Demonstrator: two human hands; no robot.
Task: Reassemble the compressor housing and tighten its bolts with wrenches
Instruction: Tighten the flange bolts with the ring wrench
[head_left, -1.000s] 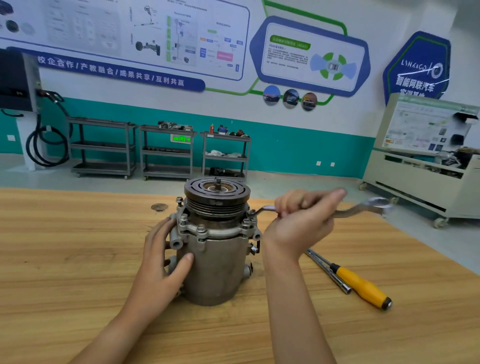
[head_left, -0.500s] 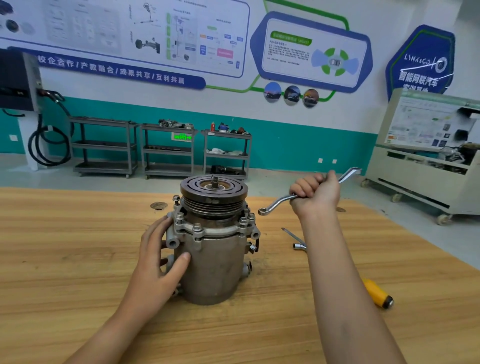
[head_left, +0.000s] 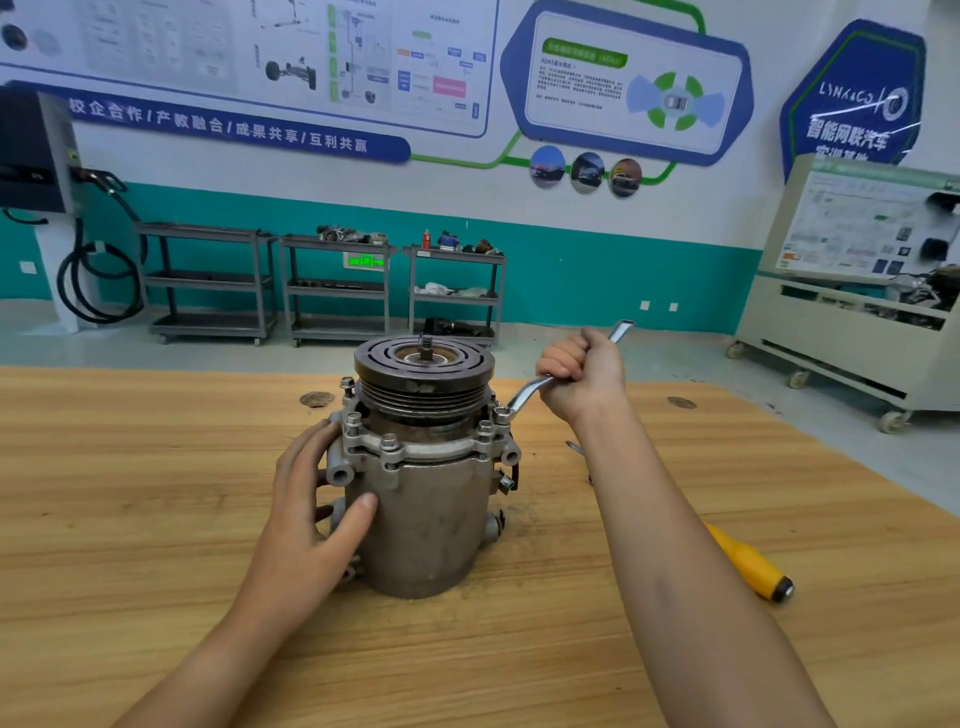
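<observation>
Grey cast metal, the compressor housing (head_left: 431, 519) stands upright near the middle of the wooden table (head_left: 130, 519), with its dark grooved pulley (head_left: 423, 364) on top. Bolt heads stand up around the flange (head_left: 415, 451).

The left hand (head_left: 311, 499) lies against the housing at its nine o'clock side. Its fingers are fairly straight and spread along the side wall. The thumb reaches across the front of the body, pressing flat rather than curling round anything. That forearm comes up from the seven o'clock corner of the view.

The right hand (head_left: 582, 374) sits at about two o'clock from the housing and is closed in a fist round the shaft of a steel wrench (head_left: 527, 391). The back of the hand faces the camera and the fingers are wrapped tight. The ring end of the wrench sits over the bolt (head_left: 501, 414) at the flange's two to three o'clock edge. The free end sticks out above the fist, pointing towards one o'clock. The right forearm stretches in a long diagonal from the five o'clock corner.

A yellow-handled screwdriver (head_left: 748, 564) lies on the table at four o'clock from the housing, partly hidden behind that forearm.
</observation>
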